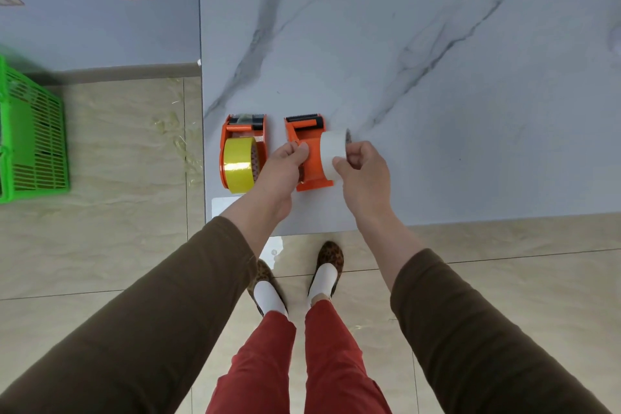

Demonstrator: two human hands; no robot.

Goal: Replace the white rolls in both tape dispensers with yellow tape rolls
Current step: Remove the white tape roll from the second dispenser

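At the bottom of the frame, red trousers and leopard-print shoes stand on the beige tiled floor, with brown sleeves reaching up toward the middle. Just above, at the near edge of the marble-patterned table, both hands work on the right orange tape dispenser. The left hand is clamped on the dispenser's left side, thumb on its orange body. The right hand is closed around the white tape roll, which sits at the dispenser's right side; whether the roll is still seated on the hub cannot be told. Just left of them, the left orange tape dispenser lies on the table with a yellow tape roll already in it. Farther off, at the left edge of the frame, a green plastic basket stands on the floor.
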